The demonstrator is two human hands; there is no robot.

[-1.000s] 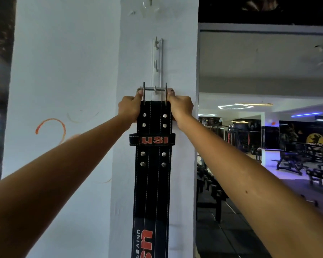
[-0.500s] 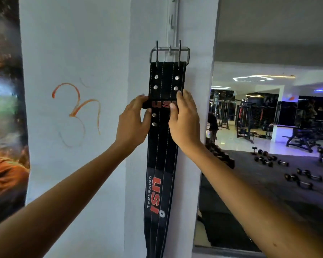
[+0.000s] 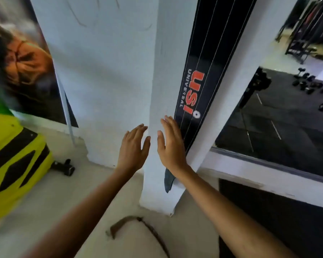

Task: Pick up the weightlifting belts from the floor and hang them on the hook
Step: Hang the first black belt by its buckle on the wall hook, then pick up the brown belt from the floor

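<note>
A black weightlifting belt [image 3: 209, 58] with red "USI" lettering hangs down the face of a white pillar [image 3: 164, 75]; its top and the hook are out of frame above. The belt's lower tip shows below my right wrist. My right hand [image 3: 171, 144] is flat with fingers apart, over the belt's lower part. My left hand [image 3: 133, 148] is spread beside it against the pillar, holding nothing. A second, brownish belt [image 3: 138, 228] lies curled on the floor in front of the pillar's base.
A yellow and black object [image 3: 13, 164] stands at the left, with a small black dumbbell [image 3: 63, 165] on the floor beside it. A poster [image 3: 21, 58] covers the left wall. A dark mat [image 3: 272, 220] lies at the right, and dumbbells [image 3: 309, 82] sit in the far gym.
My hands let go of the buckle, slid down the hanging belt and now rest spread near its lower end. My view has tipped down toward the floor, so the hook has left the frame.
</note>
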